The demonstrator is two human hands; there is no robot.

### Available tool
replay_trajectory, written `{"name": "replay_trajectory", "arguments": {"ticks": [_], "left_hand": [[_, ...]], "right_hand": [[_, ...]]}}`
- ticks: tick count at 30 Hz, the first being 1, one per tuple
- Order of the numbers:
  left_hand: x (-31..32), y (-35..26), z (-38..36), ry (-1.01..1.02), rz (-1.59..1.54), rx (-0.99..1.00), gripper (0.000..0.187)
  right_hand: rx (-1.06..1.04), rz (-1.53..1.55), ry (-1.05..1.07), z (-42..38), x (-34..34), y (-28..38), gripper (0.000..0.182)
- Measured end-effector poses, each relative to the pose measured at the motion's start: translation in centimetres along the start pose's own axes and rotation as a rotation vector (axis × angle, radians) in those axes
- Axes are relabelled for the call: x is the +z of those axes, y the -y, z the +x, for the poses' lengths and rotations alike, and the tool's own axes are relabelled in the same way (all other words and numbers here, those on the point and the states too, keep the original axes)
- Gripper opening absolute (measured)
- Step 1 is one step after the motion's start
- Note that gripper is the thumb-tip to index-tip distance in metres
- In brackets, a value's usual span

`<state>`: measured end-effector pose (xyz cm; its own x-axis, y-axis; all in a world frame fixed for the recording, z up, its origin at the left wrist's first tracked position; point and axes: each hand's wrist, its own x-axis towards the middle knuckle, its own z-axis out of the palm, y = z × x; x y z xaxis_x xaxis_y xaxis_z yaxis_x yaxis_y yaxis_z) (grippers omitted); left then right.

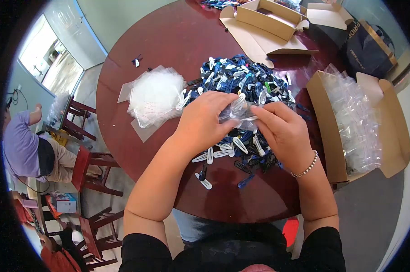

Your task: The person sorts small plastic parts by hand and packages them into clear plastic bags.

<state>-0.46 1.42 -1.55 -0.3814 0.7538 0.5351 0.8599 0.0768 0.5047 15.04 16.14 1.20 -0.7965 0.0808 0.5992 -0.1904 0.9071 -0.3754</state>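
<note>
Round dark-red counter (pixel 137 136), glossy, in a pale-walled room with a bright doorway at far left. Seated person in a purple top (pixel 21 147) at left edge, beside red wooden chairs (pixel 89 167). On counter, left of centre: loose stack of clear plastic bags (pixel 156 96). Centre: large heap of blue and white hair clips (pixel 241 81), spilling toward near edge. Left hand (pixel 204 122) over the heap, grip pinched shut on a small clear bag (pixel 238 112). Right hand (pixel 282 129), beaded bracelet at wrist, grip closed on same bag from other side; a white clip apparently inside. Bag held just above the heap, between both hands. Far side: open flat cardboard box (pixel 268 20). Right: cardboard box of filled clear bags (pixel 354 120), overhanging counter edge.
</note>
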Motion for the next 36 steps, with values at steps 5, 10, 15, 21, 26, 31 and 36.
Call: {"name": "replay_trajectory", "arguments": {"ticks": [5, 10, 15, 21, 26, 31, 36], "left_hand": [[0.1, 0.0, -0.1, 0.023, -0.063, 0.016, 0.044], [0.0, 0.4, 0.2, 0.128, -0.503, -0.319, 0.039], [-2.3, 0.4, 0.7, 0.125, -0.990, -0.466, 0.047], [-1.5, 0.5, 0.6, 0.368, -1.417, -0.521, 0.075], [-1.1, -0.1, 0.2, 0.618, -1.130, -0.342, 0.054], [-1.4, -0.3, 0.1, 0.716, -1.024, -0.424, 0.053], [-1.0, -0.2, 0.4, 0.507, -1.080, -0.477, 0.055]], "right_hand": [[-0.002, 0.080, -0.177, 0.2, 0.1, 0.1, 0.017], [0.002, 0.067, -0.261, 0.4, -0.6, -1.2, 0.015], [0.154, 0.294, -0.320, 0.2, -0.3, -1.6, 0.018], [0.218, 0.345, -0.197, -0.1, 0.9, -1.2, 0.035], [0.290, 0.533, -0.064, 0.1, 0.6, 0.3, 0.041], [0.118, 0.416, -0.026, 0.0, -0.7, 0.2, 0.007], [0.362, 0.268, -0.288, 0.1, -6.2, 1.5, 0.005]]}}
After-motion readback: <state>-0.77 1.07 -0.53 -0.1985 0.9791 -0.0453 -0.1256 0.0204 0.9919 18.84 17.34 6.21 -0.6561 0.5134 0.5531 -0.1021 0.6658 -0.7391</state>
